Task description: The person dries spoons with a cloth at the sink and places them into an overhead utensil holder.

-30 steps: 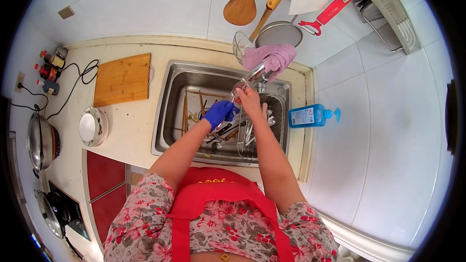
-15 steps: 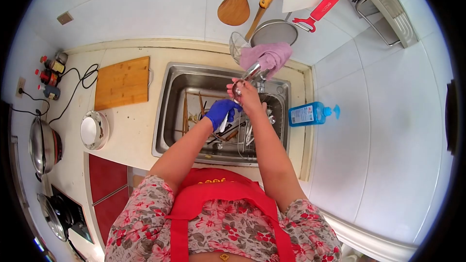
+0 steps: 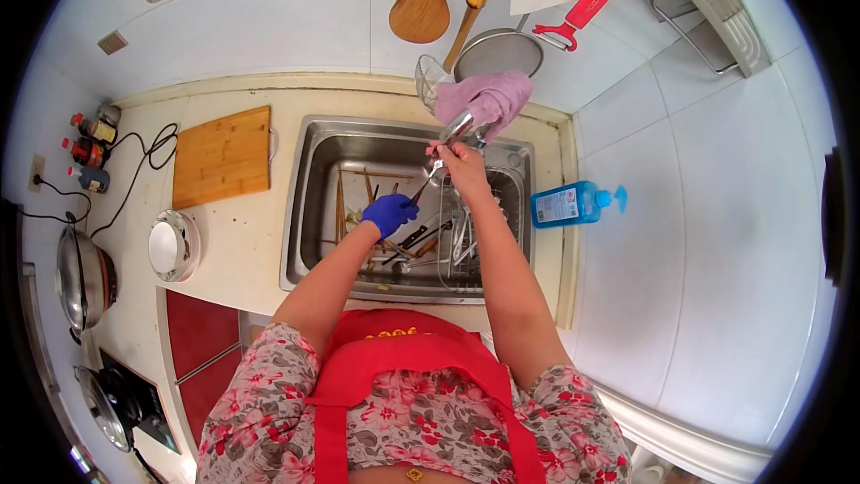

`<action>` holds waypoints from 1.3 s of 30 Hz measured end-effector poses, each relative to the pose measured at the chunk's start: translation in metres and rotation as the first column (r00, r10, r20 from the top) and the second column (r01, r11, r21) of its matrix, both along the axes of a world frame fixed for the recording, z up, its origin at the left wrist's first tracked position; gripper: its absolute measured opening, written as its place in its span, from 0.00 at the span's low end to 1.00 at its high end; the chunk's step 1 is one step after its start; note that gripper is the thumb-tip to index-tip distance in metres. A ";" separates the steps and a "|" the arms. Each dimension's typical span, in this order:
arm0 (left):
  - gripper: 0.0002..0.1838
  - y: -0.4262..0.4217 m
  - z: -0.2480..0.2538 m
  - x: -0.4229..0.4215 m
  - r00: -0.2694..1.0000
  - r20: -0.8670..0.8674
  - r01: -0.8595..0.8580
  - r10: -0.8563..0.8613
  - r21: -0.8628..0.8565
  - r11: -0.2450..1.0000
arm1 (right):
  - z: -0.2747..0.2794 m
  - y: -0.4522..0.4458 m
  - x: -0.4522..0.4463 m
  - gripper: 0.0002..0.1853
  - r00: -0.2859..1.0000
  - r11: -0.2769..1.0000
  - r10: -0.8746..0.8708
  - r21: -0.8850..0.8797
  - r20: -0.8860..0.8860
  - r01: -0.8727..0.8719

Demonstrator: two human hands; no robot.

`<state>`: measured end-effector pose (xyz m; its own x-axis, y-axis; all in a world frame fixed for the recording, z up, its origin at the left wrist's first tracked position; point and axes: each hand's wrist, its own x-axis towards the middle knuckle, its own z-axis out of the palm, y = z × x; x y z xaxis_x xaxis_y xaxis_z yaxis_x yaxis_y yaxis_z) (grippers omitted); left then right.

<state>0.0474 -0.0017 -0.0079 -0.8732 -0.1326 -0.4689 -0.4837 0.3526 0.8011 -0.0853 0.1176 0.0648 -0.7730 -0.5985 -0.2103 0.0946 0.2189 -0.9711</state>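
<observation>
My left hand [image 3: 391, 214], in a blue glove, is closed round the lower, darker end of a slim metal utensil [image 3: 431, 175] over the sink. Its shiny upper end is pinched in the bare fingers of my right hand [image 3: 460, 168], just below the faucet [image 3: 456, 129]. Those fingers partly hide that end, so I cannot tell its exact kind. Below my hands, the steel sink [image 3: 309, 161] holds chopsticks [image 3: 340, 206], a dark-handled piece [image 3: 413, 237] and other cutlery. A wire basket [image 3: 459, 283] with several metal utensils sits on the sink's right side.
A purple cloth [image 3: 491, 99] drapes over the faucet. Blue bottled soap [image 3: 566, 204] stands right of the sink. To the left are a cutting board [image 3: 222, 157] and white bowls [image 3: 170, 245]. A wooden spatula [image 3: 421, 4], strainer [image 3: 498, 57] and red peeler [image 3: 587, 5] hang on the wall.
My left hand has moved down and left, away from my right hand, and a slim utensil now spans between them. The round metal piece seen at my right fingers no longer shows.
</observation>
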 end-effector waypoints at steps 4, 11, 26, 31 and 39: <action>0.16 -0.003 -0.009 0.007 0.997 0.035 0.070 -0.062 -0.291 0.954 | -0.001 0.000 0.006 0.09 0.980 0.995 -0.057 -0.097 -0.191 0.039; 0.15 -0.008 -0.020 0.004 0.969 -0.090 -0.244 0.229 -0.229 0.942 | 0.002 -0.002 0.021 0.08 0.943 0.995 -0.083 0.024 -0.323 0.096; 0.10 0.012 0.002 -0.007 0.942 -0.229 -0.173 0.244 0.290 0.941 | -0.053 -0.016 0.033 0.13 0.940 0.934 -0.320 -0.208 -0.120 0.291; 0.10 0.015 0.006 -0.006 0.940 -0.235 -0.167 0.249 0.318 0.933 | -0.042 -0.010 0.037 0.12 0.982 0.979 -0.176 -0.111 -0.067 0.168; 0.15 0.009 -0.003 -0.017 0.973 -0.188 -0.127 0.132 0.035 0.991 | -0.058 -0.006 0.051 0.09 0.986 0.967 -0.166 -0.191 0.030 0.168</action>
